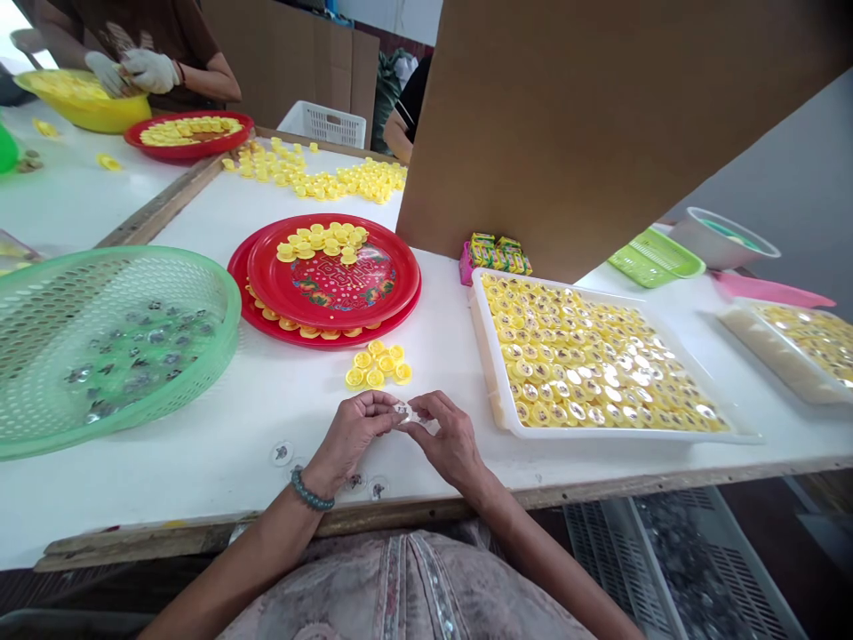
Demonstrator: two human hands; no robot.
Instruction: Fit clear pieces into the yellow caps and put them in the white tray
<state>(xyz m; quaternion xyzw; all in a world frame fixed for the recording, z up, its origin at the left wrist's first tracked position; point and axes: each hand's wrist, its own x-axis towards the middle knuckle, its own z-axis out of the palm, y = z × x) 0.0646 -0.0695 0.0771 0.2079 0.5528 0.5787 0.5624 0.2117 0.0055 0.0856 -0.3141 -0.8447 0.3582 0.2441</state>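
Note:
My left hand (356, 436) and my right hand (448, 437) meet above the near part of the white table. Pinched between their fingertips is a small clear disc (403, 410) with a dark print. Similar clear discs (282, 453) lie by my left wrist, some partly hidden under it. Just beyond my fingers sits a small group of yellow round pieces (375, 377). Farther back, a red floral tray (363, 298) holds more yellow pieces and rests on another red tray with yellow pieces. To the right, a white tray (494, 391) is filled with rows of yellow pieces with shiny printed tops.
A green mesh basket (227, 329) with clear discs stands left. Loose yellow pieces (360, 180) lie at the back. A brown board (546, 124) rises behind a pink box (466, 264). A gloved person (152, 71) works back left. Wooden edging (426, 512) borders the table.

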